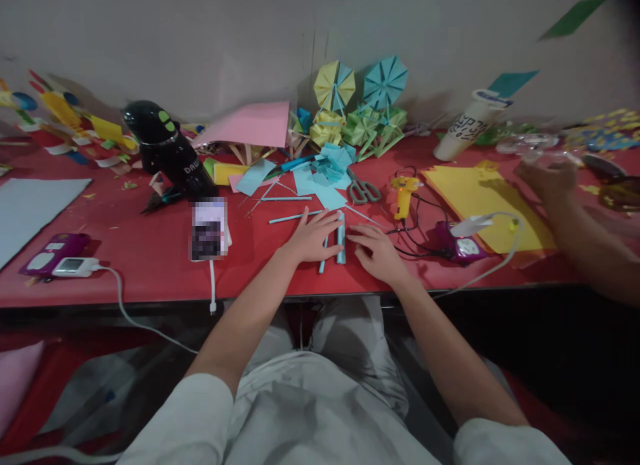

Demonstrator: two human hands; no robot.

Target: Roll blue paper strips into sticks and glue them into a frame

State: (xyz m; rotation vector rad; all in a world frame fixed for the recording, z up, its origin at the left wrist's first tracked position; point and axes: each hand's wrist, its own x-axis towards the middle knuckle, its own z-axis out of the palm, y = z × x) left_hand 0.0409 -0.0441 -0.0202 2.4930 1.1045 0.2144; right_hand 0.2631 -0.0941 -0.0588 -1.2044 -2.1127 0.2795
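A partly rolled light-blue paper strip lies upright in view on the red table, between my hands. My left hand rests flat with fingers spread, its fingertips and thumb at the strip's left edge. Under that hand a thin blue paper stick pokes out toward me. My right hand is just right of the strip, fingers loosely bent and apart; nothing shows in its grasp. Other thin paper sticks lie beyond my left hand. Grey-handled scissors and blue paper pieces sit farther back.
A yellow glue gun and purple power socket with cables stand right, beside yellow paper sheets. Another person's hand reaches in there. Left are a phone and black bottle. Folded paper umbrellas lean at the wall.
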